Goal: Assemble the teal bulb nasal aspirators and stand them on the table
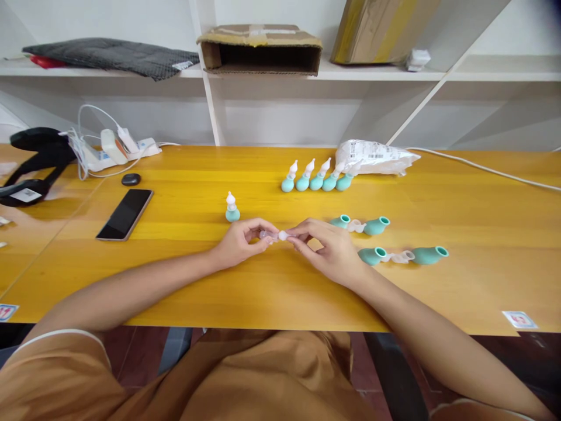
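Between the fingertips of both hands, small translucent plastic nozzle pieces (268,235) meet low over the table. My left hand (240,243) pinches the left end, while my right hand (328,248) pinches at the right, close to a whitish round part (283,235). How the pieces join is too small to make out. Just beyond my left hand stands a teal squeeze bulb (232,214) topped by a pale pointed nozzle. To the right of my right hand lie loose teal bulbs (427,255) with open necks, and clear nozzle parts (402,256) between them.
Several teal bulbs with pointed nozzles (315,182) stand in a row farther back, beside a white plastic bag (372,156). On the left are a phone (125,214), a small black case (131,179) and a power strip (146,147). Shelves with cardboard boxes (260,36) rise behind.
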### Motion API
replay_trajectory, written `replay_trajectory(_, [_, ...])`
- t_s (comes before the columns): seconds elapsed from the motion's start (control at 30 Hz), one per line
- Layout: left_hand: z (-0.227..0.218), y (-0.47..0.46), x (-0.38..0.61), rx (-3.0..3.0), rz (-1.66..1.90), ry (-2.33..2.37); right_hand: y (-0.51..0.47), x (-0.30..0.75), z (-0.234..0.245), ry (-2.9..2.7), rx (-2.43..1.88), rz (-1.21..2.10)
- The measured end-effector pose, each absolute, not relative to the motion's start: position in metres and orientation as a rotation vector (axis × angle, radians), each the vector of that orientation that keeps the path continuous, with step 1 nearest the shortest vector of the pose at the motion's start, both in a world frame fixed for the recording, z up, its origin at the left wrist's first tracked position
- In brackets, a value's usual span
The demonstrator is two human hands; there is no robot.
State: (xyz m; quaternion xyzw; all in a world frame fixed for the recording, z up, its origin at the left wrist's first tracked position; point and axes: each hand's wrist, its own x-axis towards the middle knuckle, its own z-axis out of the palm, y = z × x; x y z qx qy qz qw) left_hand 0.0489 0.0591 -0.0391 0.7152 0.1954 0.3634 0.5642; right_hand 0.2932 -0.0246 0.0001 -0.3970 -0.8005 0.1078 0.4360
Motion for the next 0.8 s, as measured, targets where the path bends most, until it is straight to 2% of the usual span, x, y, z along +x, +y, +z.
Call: replay_trajectory(0.8, [-0.0353,0.0580,0.0505,1.703,0.894,0.450,-0.0235,0.2968,-0.0050,-2.090,-0.977,0.302])
